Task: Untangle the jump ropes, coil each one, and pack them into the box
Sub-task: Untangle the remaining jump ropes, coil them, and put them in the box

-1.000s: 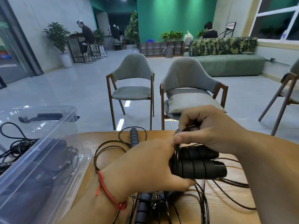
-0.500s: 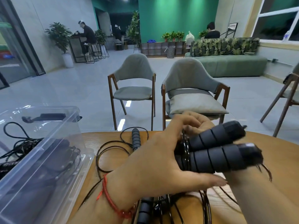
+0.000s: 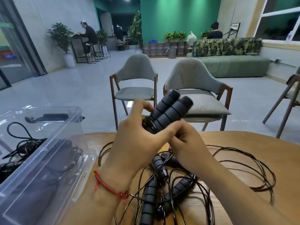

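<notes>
You are holding the paired handles (image 3: 170,111) tilted above the bench (image 3: 285,168), left hand (image 3: 138,140) and right hand (image 3: 186,143) both wrapping a curled grip round the lower ends; tangled ropes (image 3: 149,197) are lying beneath.

Two grey chairs (image 3: 135,73) stand beyond the table's (image 3: 243,146) far edge on a pale floor (image 3: 81,88); behind are a green wall (image 3: 178,18), a sofa (image 3: 235,64) and possibly windows (image 3: 279,18).

Left hand (image 3: 138,140) and, seemingly, right hand (image 3: 186,143) raised together, fingers curled round the paired handles (image 3: 170,111).
</notes>
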A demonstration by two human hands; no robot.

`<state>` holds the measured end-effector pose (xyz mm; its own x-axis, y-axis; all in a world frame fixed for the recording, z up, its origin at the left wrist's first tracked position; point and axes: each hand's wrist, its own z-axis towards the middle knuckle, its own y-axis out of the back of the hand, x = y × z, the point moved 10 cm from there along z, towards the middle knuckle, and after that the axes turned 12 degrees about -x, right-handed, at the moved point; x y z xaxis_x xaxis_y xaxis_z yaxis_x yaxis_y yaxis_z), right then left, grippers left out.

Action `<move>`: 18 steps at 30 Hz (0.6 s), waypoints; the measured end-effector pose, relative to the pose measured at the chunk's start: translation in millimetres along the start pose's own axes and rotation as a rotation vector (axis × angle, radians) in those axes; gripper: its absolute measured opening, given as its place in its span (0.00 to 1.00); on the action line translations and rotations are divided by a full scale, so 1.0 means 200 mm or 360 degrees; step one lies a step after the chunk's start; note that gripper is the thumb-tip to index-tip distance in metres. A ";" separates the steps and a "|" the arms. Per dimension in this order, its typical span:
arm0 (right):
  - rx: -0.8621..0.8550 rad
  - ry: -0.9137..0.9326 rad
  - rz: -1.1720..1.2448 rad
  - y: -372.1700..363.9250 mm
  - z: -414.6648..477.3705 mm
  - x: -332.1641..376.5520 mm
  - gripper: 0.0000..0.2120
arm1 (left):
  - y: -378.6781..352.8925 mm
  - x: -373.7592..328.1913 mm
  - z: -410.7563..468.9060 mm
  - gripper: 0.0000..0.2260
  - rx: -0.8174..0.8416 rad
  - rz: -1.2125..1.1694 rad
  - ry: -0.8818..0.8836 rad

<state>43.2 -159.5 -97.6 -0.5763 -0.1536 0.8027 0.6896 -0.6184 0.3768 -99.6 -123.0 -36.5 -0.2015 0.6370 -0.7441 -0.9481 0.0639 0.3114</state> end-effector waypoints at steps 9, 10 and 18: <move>0.0412 0.0422 -0.0660 -0.11 -0.11 0.26 0.12 | 0.13 0.15 0.10 0.21 -0.0252 0.0338 -0.0044; 0.0420 0.0446 -0.0739 -0.09 -0.10 0.29 0.13 | 0.11 0.16 0.10 0.21 -0.0233 0.0338 -0.0058; 0.0320 0.0651 -0.1123 0.03 -0.10 0.40 0.16 | 0.02 0.16 0.06 0.21 -0.0190 0.0530 -0.0148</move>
<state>-6.4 -191.4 -40.8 -0.9886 -0.0739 0.1314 0.1505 -0.5310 0.8339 -107.3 -92.4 -51.7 -0.4858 0.6752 -0.5550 -0.8575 -0.2454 0.4521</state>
